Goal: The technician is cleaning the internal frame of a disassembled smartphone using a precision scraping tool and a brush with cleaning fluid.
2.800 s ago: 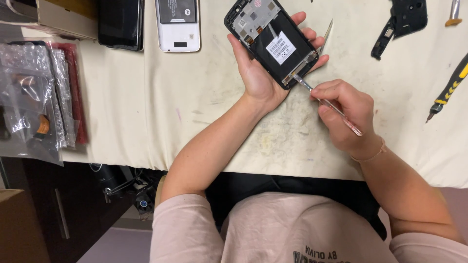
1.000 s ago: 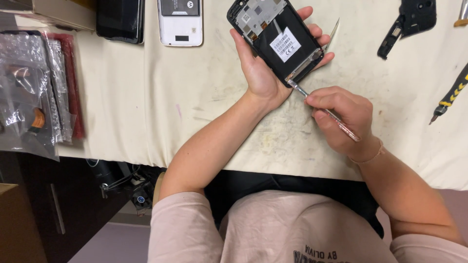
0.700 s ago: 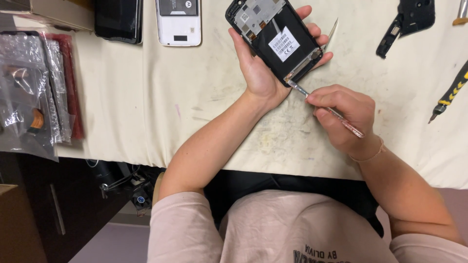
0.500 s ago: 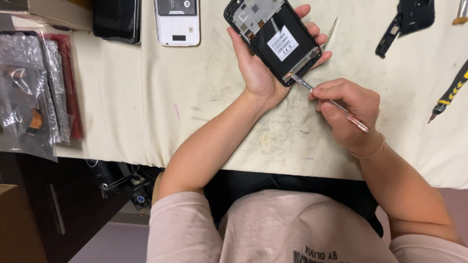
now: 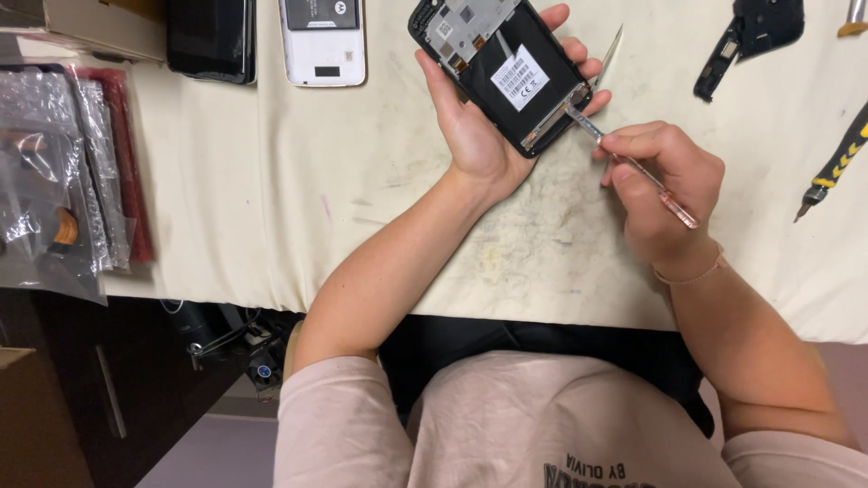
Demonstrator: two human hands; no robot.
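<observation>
My left hand [image 5: 475,136] cradles the light, fragile opened black phone [image 5: 500,68] by its edges; my right hand [image 5: 665,185] pinches a thin screwdriver [image 5: 633,167] at its lower end

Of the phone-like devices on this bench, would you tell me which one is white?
The white phone back at the table's far edge. The dark device beside it and the opened phone in the left hand are both black.

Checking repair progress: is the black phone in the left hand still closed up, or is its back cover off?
Off. The black phone in the left hand shows bare internal parts and a white label.
</observation>
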